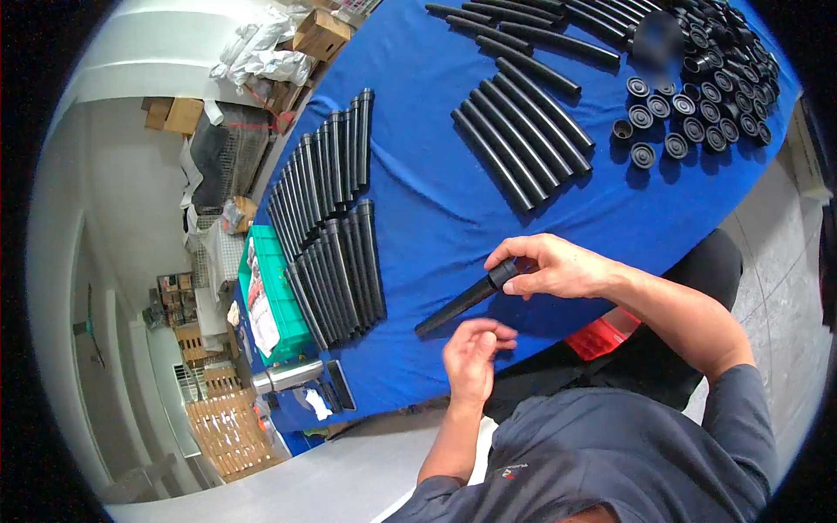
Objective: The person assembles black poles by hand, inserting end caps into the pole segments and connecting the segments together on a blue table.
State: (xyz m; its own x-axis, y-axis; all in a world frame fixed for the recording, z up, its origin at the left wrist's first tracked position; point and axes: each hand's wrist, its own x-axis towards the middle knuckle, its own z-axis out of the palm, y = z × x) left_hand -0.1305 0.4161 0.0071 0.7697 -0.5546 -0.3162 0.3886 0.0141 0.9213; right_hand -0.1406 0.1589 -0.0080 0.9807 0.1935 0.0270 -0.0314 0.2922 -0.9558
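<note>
A black tube [458,308] with a wider collar at its upper end lies slanting over the blue cloth [418,174]. My right hand [554,268] is closed on the collar, thumb and fingers either side. Nearer my body, my left hand [475,353] is just below the tube, apart from it; its fingers are loosely bent and blurred, with nothing seen in them. Two rows of collared black tubes [336,157] lie to the left. Plain black tubes [523,139] lie side by side beyond my right hand. Many round black caps [641,155] are at the upper right.
A green bin [283,305] stands at the table's left edge, near a dark flat device [340,385] and a silver cylindrical object [288,376]. A red container [602,336] is below the table edge by my lap. Boxes [323,35] and racks stand beyond the left edge.
</note>
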